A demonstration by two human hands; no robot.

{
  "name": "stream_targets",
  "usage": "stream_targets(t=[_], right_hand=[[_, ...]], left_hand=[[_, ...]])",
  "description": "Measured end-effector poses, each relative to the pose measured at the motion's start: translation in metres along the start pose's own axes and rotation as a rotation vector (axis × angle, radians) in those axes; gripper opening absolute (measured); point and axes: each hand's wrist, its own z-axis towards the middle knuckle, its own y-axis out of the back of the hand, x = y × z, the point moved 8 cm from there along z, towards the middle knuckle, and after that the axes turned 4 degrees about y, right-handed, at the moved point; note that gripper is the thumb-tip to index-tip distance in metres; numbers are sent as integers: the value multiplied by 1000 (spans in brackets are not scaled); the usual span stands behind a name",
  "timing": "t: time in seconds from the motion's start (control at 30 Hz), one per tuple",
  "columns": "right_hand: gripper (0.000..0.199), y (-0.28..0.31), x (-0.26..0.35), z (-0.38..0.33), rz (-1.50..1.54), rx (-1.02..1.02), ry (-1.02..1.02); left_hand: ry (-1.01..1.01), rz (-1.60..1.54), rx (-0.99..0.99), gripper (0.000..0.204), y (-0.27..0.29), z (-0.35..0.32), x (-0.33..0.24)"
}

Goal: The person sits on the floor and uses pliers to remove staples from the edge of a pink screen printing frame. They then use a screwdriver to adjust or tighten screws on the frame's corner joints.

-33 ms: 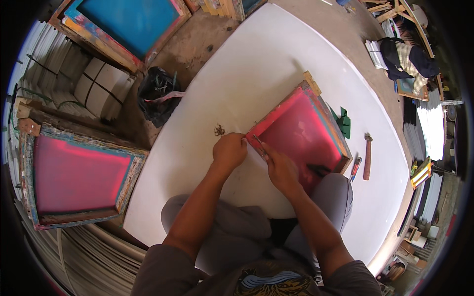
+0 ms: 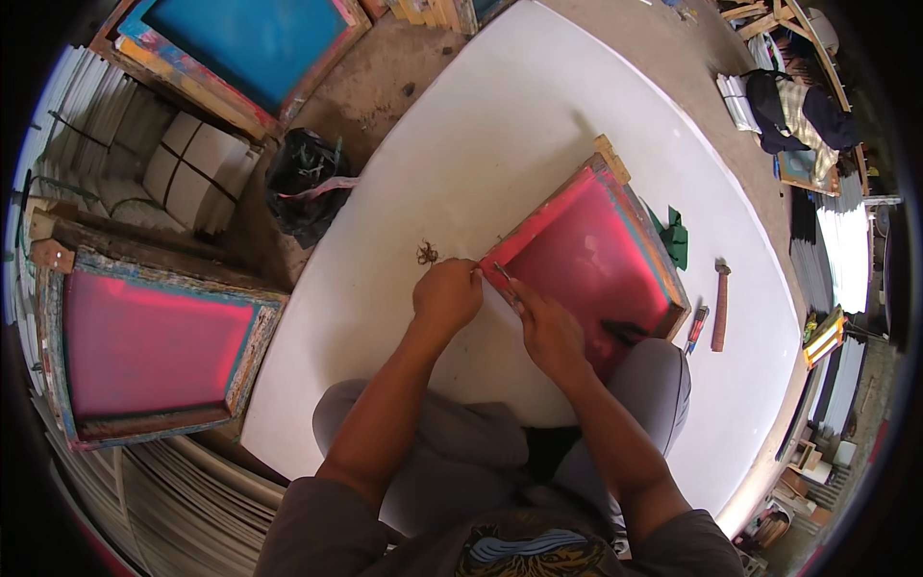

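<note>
A silk-screen frame (image 2: 588,255) with pink mesh and paint-stained wooden sides lies tilted on the white board, its near side by my right knee. My left hand (image 2: 448,291) is closed in a fist at the frame's left corner; what its fingers pinch is hidden. My right hand (image 2: 551,332) is closed on a slim metal-tipped tool (image 2: 502,277), whose tip rests over that same corner. Most of the tool is covered by the fingers, so its kind is unclear. Beyond my left hand lies a small heap of thin brown curled bits (image 2: 426,253).
On the white board (image 2: 461,144) right of the frame lie a hammer (image 2: 720,306), a red-handled tool (image 2: 697,329) and a green crumpled piece (image 2: 676,238). A black plastic bag (image 2: 306,197) stands at the board's left edge. More frames, one pink (image 2: 159,346), one blue (image 2: 252,48), stand left.
My view has shifted very slightly. Both hands and the frame keep their places, with no visible change in grip.
</note>
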Motion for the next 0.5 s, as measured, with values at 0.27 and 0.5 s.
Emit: stream_targets(t=[0.27, 0.5], right_hand=[[41, 10, 16, 1, -4, 35, 10], [36, 1, -2, 7, 353, 23, 31]], left_hand=[[-26, -58, -48, 26, -3, 6, 8], [-113, -87, -91, 23, -4, 6, 7]])
